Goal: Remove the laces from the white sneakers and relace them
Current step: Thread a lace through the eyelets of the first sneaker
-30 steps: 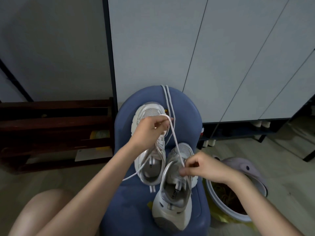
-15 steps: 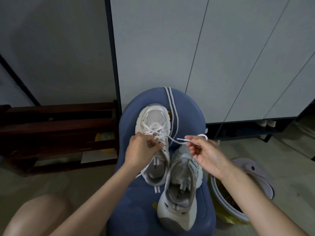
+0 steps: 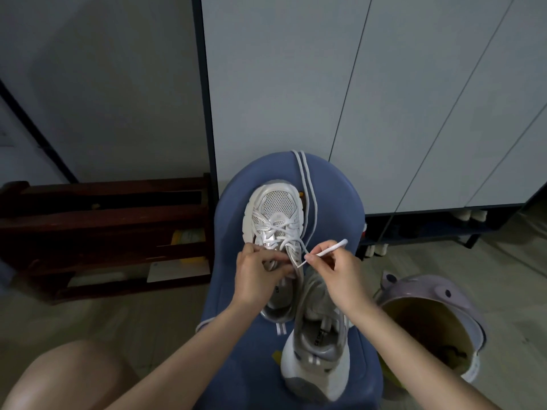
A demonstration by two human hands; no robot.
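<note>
Nearest, the unlaced sneaker (image 3: 318,344) lies heel toward the viewer on the blue chair seat (image 3: 242,368). Just beyond it, the right hand (image 3: 340,270) pinches the lace tip (image 3: 322,253) between thumb and fingertips, while the left hand (image 3: 260,270) curls its fingers round the far sneaker (image 3: 275,220) at its upper eyelets. Relacing of this shoe seems about half done (lower rows already cross). The next move likely calls for steering the tip into the next open eyelet. Farther off, a spare lace (image 3: 309,196) lies over the seat's far edge.
</note>
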